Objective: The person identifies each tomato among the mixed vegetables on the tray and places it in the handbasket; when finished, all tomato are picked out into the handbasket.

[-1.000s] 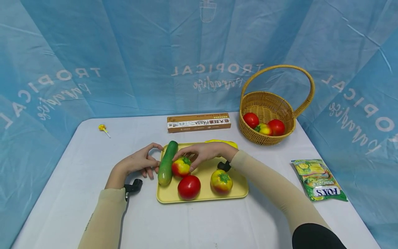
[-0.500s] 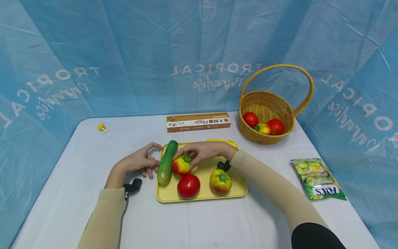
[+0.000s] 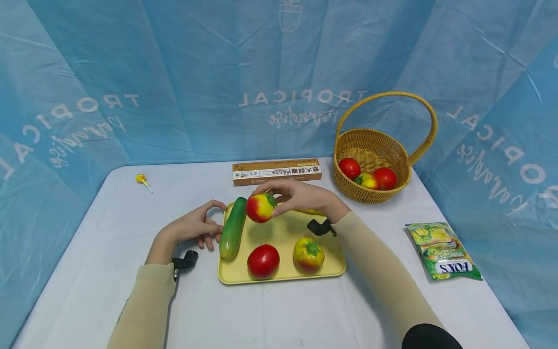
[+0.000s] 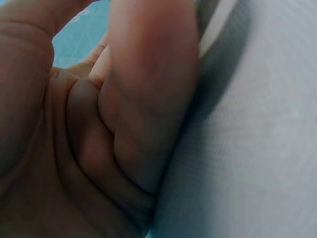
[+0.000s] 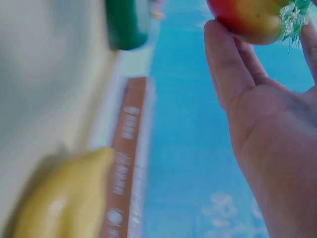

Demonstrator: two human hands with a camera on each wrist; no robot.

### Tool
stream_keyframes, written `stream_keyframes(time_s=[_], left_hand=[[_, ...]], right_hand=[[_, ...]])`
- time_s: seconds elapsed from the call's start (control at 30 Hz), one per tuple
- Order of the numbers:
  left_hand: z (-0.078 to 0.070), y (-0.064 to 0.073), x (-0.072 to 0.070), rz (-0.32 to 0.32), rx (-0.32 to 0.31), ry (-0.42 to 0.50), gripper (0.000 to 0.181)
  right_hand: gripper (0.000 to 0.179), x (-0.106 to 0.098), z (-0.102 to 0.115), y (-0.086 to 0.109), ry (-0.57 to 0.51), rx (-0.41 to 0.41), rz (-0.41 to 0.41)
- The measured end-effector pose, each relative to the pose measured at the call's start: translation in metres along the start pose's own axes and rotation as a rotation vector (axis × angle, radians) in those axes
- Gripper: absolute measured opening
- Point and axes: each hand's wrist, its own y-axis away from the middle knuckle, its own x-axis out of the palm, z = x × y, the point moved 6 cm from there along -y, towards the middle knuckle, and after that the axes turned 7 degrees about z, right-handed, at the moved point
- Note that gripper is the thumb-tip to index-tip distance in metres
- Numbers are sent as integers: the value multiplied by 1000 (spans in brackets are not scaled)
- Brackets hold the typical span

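Pinching a glossy, round red-and-yellow fruit with a green leafy crown (image 3: 260, 208) by its sides, the right hand (image 3: 305, 198) in the head view holds it above the pale yellow rectangular tray (image 3: 283, 238), mid-frame, probably so the smooth skin cannot slip. The left hand (image 3: 192, 228) rests loosely bent fingers at the tray's left edge, beside the long green cucumber (image 3: 233, 229), perhaps as a steadying touch. In the left wrist view, bent fingers stand close beside the white cloth-covered worktop (image 4: 262, 148). In the right wrist view, the fruit sits upper right, at the fingertips, apart from the palm.
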Motion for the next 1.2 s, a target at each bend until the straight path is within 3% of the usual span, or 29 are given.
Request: stream_keyframes(time_s=[0.17, 0.63, 0.9, 1.2], left_hand=[[0, -2, 1, 6, 11, 9, 61], [0, -1, 1, 5, 25, 10, 61], [0, 0, 0, 3, 19, 13, 62], [2, -2, 1, 11, 25, 12, 62]], right_hand=[[61, -22, 12, 29, -53, -68, -164], [62, -75, 18, 106, -98, -61, -499], [63, -106, 5, 146, -20, 21, -724], [65, -126, -20, 174, 17, 127, -898]])
